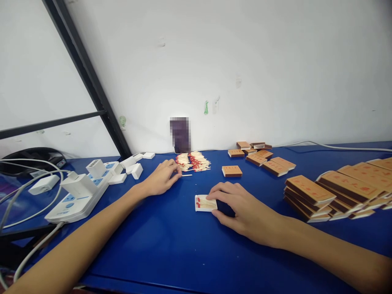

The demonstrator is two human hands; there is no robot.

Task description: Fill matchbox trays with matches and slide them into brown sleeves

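My left hand (pixel 165 176) is closed in a pinch at the near left side of the match pile (pixel 199 161). From its fingertips a single match (pixel 187 175) points to the right; its head is hidden. Red-headed matches in the pile lie in two rough heaps against the wall. My right hand (pixel 237 206) grips the right end of a white matchbox tray (pixel 202 208) between thumb and fingers. Several matches with red heads to the left lie inside that tray, which rests on the blue table (pixel 159 245).
A closed matchbox (pixel 232 171) lies beyond my right hand, with more boxes (pixel 260 157) scattered behind. Stacked matchboxes (pixel 310 192) fill the right side. Leftward are a power strip (pixel 82 208) with chargers and looping cables. A pixelated dark object (pixel 181 134) leans on the wall.
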